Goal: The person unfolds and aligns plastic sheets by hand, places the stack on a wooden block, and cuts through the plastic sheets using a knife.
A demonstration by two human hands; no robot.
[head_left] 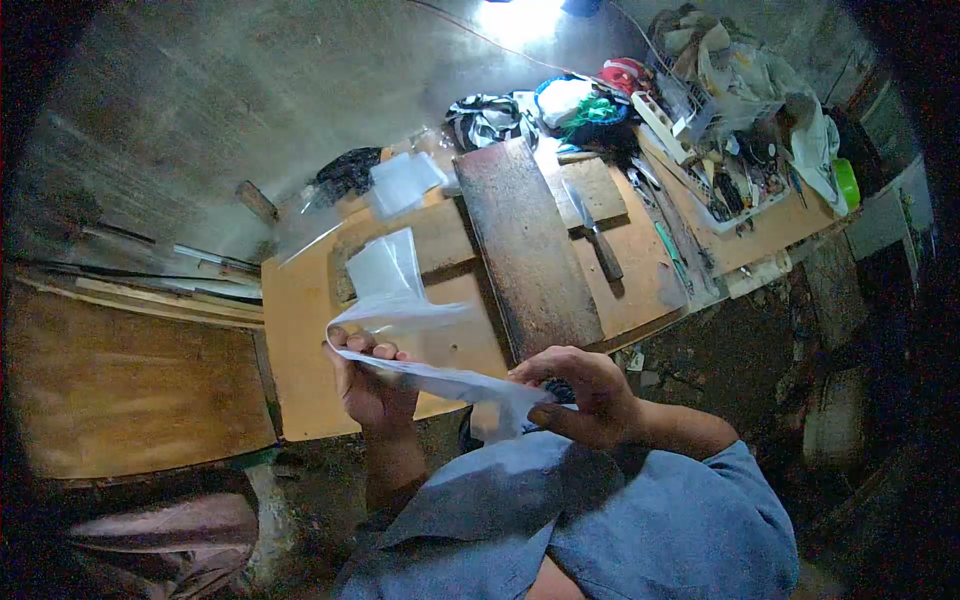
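A thin bundle of whitish, translucent plastic sheets [440, 378] stretches between my hands, above the table's near edge. My left hand [375, 395] holds its left part, fingertips curled over the sheet where it bends back on itself. At the other end, my right hand [595, 395] has the edge pinched between thumb and fingers. Just beyond the bundle, more translucent sheets [375, 265] lie on a wooden board. A further stack of clear sheets [405, 185] rests behind that.
A long dark board [525, 240] crosses the table [300, 370]. Right of it, a knife [595, 235] lies partly on a small board [590, 195]. Cloth or bag bundles [490, 120] sit at the back. A white tray [750, 205] of tools and a green cup [846, 183] stand right.
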